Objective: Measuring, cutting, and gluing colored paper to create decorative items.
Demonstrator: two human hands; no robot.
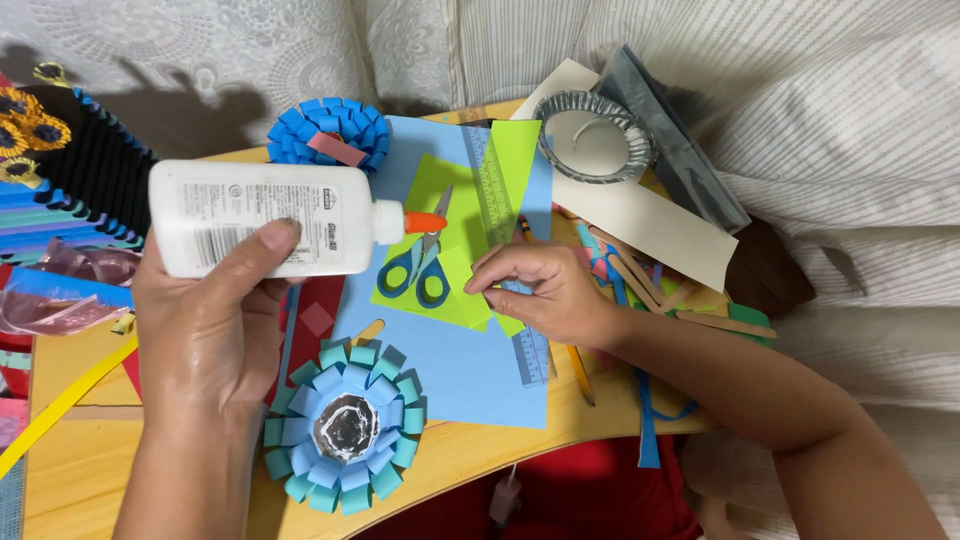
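- Your view is bright and evenly lit, with strong colours and no dim corners.
- Light falls from above and to the right: a dark, soft shadow lies on the white patterned cloth (200,60) at upper left.
- A small glare sits on the silver centre of the paper flower (346,428).
- Focus is sharp throughout, with no motion blur.
- Edges bend only slightly.

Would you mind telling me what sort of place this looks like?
Probably a home craft spot: a small wooden table set against white bedding or a sofa cover. It holds coloured paper, scissors and paper flowers. The left hand holds a white glue bottle; the right hand presses green paper.
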